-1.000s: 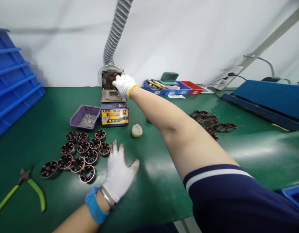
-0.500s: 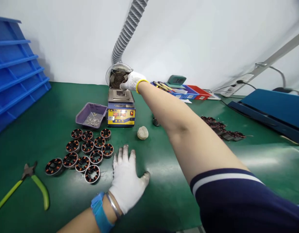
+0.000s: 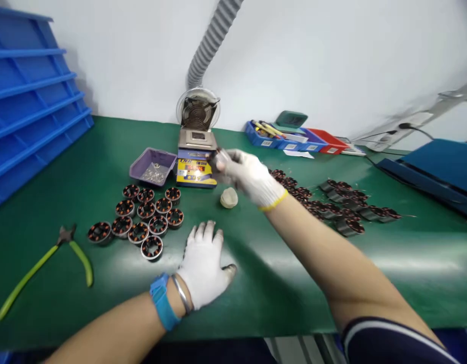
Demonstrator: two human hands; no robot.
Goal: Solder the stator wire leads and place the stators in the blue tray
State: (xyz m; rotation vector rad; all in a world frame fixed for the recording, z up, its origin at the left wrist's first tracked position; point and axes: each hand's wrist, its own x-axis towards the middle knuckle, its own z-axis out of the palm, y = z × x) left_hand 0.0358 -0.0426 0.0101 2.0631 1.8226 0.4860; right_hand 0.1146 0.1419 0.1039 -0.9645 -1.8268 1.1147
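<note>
A plain white wall (image 3: 138,60) rises behind a long, glossy green worktop (image 3: 282,303)

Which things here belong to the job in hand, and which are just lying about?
Likely in use:
- right hand and the blurred part it holds
- machine
- rings

Apparently lying about:
- pliers
- pens
- red bin
- blue crates

Bright, diffuse light leaves glare on the green tabletop (image 3: 415,260) right of the grip and soft shadow below, while motion blur smears the gloved right hand (image 3: 254,177) and its dark piece (image 3: 219,159).
</note>
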